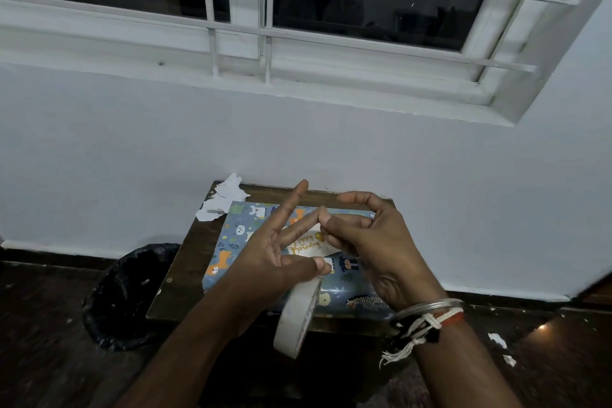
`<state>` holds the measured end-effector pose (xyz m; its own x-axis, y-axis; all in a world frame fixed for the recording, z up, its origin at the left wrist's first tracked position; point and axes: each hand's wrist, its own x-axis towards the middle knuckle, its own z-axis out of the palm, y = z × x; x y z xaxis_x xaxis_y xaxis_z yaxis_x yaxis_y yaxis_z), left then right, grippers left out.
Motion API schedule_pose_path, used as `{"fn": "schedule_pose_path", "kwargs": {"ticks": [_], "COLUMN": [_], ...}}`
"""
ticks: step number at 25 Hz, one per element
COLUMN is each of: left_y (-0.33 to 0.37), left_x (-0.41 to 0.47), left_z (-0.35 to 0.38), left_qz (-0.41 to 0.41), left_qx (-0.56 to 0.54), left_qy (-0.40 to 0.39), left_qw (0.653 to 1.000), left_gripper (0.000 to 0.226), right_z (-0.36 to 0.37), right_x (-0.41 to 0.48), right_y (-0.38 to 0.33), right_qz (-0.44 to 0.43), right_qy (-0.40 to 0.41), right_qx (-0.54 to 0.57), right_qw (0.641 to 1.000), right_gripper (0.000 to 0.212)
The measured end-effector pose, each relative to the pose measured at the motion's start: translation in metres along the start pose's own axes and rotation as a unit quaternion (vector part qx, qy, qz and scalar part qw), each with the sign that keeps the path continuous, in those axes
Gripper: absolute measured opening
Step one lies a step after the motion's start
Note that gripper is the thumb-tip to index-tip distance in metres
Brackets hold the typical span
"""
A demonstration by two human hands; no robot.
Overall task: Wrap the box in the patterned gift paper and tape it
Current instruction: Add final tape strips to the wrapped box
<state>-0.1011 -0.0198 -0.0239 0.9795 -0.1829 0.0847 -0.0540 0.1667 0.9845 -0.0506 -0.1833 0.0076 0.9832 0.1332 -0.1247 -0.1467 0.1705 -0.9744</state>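
As right hand (374, 242) pinches tape (296, 318), box (231, 242) beneath

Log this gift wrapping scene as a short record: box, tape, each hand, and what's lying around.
box: wrapped box, animal-print paper, on table
tag: Happy Birthday tag on top of the box
tape: tape roll hangs under the left thumb
left hand: left hand, fingers straight, thumb pinning the tape
right hand: right hand pinches what looks like a piece of tape
around: paper scraps; black bin
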Motion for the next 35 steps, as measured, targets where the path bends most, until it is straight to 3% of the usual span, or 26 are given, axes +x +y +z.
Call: {"fn": "schedule_pose_path", "kwargs": {"ticks": [6,13,26,35], "left_y": [-0.005,-0.014,-0.019,-0.02], "left_x": [0.01,0.02,0.024,0.025], "left_z": [-0.005,0.014,0.014,0.013], "left_qz": [-0.058,-0.139,-0.165,-0.174], "left_qx": [-0.106,-0.163,-0.169,-0.172], "left_qy": [0.072,0.075,0.112,0.123], "left_qw": [0.99,0.974,0.965,0.962], "left_gripper": [0.103,0.109,0.105,0.104], "right_z": [-0.019,-0.02,-0.007,-0.006], "right_x": [0.01,0.053,0.086,0.096], "right_y": [0.0,0.024,0.051,0.05], "right_qz": [-0.101,-0.081,-0.122,-0.131], "right_qy": [0.063,0.074,0.142,0.137], "right_qx": [-0.148,-0.18,-0.4,-0.511], "right_qw": [0.982,0.978,0.897,0.838], "right_gripper": [0.045,0.047,0.051,0.053]}}
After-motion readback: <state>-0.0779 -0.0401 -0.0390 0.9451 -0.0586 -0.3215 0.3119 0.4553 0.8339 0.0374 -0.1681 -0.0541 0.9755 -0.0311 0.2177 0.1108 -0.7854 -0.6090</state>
